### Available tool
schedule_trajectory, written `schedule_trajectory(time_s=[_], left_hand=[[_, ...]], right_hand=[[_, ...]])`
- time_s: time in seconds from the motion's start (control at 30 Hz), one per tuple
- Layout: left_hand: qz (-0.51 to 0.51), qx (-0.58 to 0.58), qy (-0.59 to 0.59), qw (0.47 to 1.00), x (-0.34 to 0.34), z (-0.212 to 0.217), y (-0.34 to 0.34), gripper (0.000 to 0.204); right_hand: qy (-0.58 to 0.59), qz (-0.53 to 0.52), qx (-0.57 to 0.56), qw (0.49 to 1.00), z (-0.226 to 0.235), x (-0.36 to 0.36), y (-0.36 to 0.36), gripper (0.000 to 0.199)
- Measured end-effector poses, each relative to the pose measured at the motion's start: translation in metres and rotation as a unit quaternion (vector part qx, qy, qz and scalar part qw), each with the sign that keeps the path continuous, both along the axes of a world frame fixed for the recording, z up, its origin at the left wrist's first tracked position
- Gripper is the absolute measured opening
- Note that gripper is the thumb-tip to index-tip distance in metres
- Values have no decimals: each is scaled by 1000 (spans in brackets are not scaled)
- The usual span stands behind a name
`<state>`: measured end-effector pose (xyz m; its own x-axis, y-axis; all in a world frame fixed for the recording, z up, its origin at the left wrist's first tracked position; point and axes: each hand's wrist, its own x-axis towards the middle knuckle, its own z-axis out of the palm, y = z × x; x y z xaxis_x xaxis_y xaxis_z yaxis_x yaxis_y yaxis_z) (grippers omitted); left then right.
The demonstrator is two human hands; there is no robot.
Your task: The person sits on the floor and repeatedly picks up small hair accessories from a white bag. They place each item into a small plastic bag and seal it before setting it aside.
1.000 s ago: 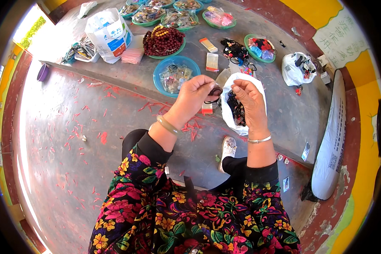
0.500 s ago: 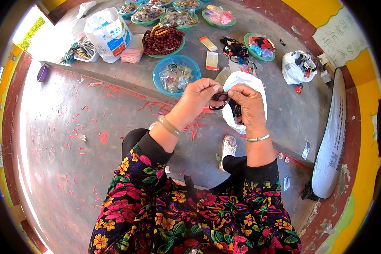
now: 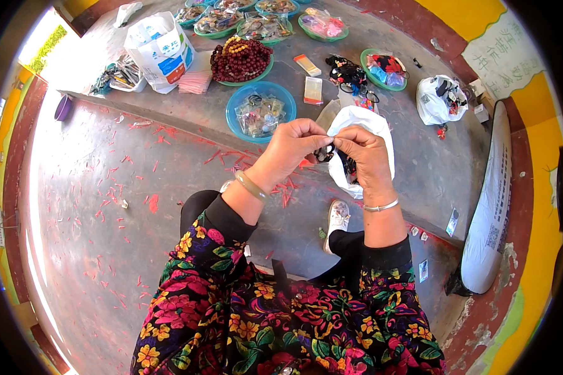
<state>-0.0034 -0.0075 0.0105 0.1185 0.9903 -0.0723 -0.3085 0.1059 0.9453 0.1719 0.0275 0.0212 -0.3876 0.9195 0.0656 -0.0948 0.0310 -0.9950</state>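
Note:
My left hand (image 3: pixel 292 150) and my right hand (image 3: pixel 366 156) meet fingertip to fingertip, thumbs and forefingers pinched. Between them is a small dark looped item (image 3: pixel 323 154) with pale spots, like a hair tie; the fingers hide part of it. Directly behind and below my right hand stands an open white plastic bag (image 3: pixel 381 132). Dark items (image 3: pixel 350 169) show inside the bag, partly covered by my hand. To the left of the bag a blue basin (image 3: pixel 233 120) holds small clear packets.
A raised grey ledge (image 3: pixel 187 122) crosses the scene. On it are a green basket of dark red beads (image 3: pixel 241 59), a white carrier bag (image 3: pixel 159 53), a heap of black hair ties (image 3: pixel 347 72), another white bag (image 3: pixel 428 106) and several more baskets. Red scraps litter the floor.
My fingertips have drawn together over the dark item and turned it, so pale spots now show on it. The right fingers have curled in more; nothing else has moved.

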Motion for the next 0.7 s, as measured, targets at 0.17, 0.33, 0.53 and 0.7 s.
schedule_trajectory(time_s=[0.17, 0.33, 0.53, 0.7], left_hand=[[33, -10, 29, 999, 2, 7, -2, 9], [53, 12, 77, 996, 3, 4, 0, 10], [45, 4, 66, 997, 3, 9, -1, 11], [27, 13, 41, 999, 1, 8, 0, 12]], right_hand=[[11, -14, -6, 1000, 0, -3, -1, 6], [-21, -42, 70, 996, -2, -6, -1, 5], [-50, -66, 99, 992, 4, -9, -5, 5], [-15, -59, 61, 996, -1, -7, -2, 5]])
